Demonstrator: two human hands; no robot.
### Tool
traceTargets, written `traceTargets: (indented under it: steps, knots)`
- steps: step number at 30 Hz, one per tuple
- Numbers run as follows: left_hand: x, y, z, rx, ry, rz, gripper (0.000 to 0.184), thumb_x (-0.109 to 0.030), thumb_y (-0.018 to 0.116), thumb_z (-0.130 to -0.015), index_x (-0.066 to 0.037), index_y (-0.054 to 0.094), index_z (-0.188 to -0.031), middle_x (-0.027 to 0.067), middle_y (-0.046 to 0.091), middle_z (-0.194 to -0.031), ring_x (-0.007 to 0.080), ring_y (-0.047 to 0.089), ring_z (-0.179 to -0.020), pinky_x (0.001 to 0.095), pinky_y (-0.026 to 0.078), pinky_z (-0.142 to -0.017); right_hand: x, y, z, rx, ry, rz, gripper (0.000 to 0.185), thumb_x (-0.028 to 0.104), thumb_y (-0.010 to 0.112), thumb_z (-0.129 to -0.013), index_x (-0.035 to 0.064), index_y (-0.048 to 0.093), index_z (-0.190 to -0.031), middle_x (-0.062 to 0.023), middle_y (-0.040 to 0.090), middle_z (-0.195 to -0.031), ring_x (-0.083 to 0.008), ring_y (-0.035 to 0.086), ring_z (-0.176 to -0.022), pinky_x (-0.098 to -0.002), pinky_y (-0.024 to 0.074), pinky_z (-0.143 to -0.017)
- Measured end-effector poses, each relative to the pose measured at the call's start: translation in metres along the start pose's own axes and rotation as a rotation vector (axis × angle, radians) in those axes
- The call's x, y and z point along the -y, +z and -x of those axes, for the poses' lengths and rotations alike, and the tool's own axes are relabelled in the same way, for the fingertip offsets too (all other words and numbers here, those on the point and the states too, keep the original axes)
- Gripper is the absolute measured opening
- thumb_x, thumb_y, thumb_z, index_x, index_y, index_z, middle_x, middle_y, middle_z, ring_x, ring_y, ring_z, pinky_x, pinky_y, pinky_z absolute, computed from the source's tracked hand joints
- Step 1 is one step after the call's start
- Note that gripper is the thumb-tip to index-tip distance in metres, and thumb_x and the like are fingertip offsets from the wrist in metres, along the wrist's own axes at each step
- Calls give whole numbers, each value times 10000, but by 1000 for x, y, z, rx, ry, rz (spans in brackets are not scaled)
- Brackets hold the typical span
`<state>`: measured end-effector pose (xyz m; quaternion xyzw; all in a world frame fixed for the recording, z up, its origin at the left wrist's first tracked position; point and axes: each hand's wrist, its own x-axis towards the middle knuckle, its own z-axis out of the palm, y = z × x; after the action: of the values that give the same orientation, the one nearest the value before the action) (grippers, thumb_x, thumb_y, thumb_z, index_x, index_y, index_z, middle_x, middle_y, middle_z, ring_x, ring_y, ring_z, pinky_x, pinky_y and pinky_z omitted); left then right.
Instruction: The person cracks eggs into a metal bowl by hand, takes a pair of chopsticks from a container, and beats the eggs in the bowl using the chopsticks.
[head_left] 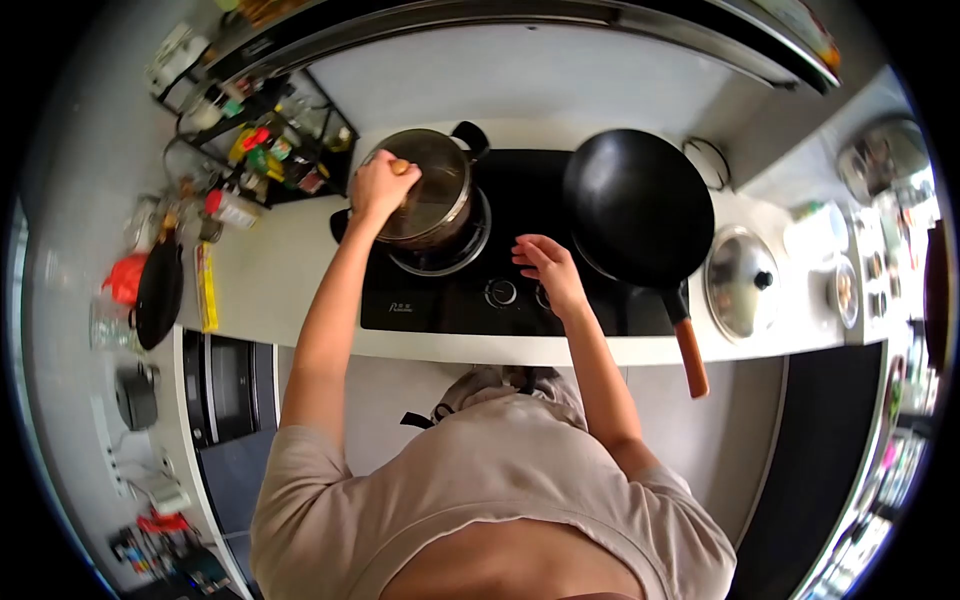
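Observation:
My left hand (380, 190) is closed on the knob of a glass lid (437, 195), which lies over a pot (450, 235) at the left burner of the black gas stove (430, 300). The pot has dark handles at its upper right and lower left. Over the middle of the stove, near its knobs, my right hand (548, 268) is held with the fingers apart and nothing in them. To its right a black wok (640, 205) with a wooden handle sits on the right burner.
A metal lid (742, 282) with a black knob lies right of the wok. Bottles and jars fill a black rack (290, 140) at the upper left. A yellow box (206, 286) and a dark pan (158, 295) are at the left. The range hood (530, 22) hangs above.

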<state>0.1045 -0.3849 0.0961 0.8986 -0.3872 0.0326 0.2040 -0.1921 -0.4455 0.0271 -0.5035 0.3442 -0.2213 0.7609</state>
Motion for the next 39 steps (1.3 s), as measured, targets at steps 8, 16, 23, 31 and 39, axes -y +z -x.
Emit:
traceTargets:
  steps: [8, 16, 23, 31, 39]
  knots:
    - [-12, -8, 18, -105, 119, -107, 571, -512, 660, -793, -25, 571, -1079, 217, 596, -1017, 393, 571, -978, 460, 481, -803, 0, -7, 26, -72, -69, 98, 237, 186, 530, -952, 30, 606, -1114, -54, 657, -983, -139, 616, -910, -274, 475, -768]
    - [-113, 33, 163, -29, 788, 509, 170, -100, 650, -804, -30, 595, -949, 139, 536, -973, 325, 527, -939, 408, 442, -811, -23, -46, 81, -309, -190, 92, 198, 140, 554, -923, 5, 625, -1048, -54, 659, -876, -119, 612, -797, -258, 492, -711]
    - [-148, 94, 240, 474, 947, 734, 190, -62, 637, -802, -25, 611, -987, 143, 567, -1011, 332, 536, -979, 410, 440, -863, -66, -72, 167, -615, -67, 153, 248, 202, 534, -942, 26, 613, -1099, -44, 657, -946, -116, 630, -865, -259, 495, -709]
    - [-206, 117, 335, 751, 1041, 799, 196, -26, 637, -776, -23, 625, -972, 142, 596, -991, 321, 565, -988, 401, 455, -869, -93, -111, 258, -841, -65, 13, 229, 192, 539, -951, 36, 610, -1103, -28, 655, -954, -102, 615, -873, -255, 491, -737]
    - [-284, 140, 437, 914, 1030, 811, 223, -71, 653, -785, -25, 606, -998, 151, 576, -1044, 337, 560, -985, 412, 458, -849, -126, -197, 324, -911, -150, -130, 220, 151, 524, -955, 5, 600, -1101, -33, 640, -917, -97, 608, -871, -244, 510, -706]
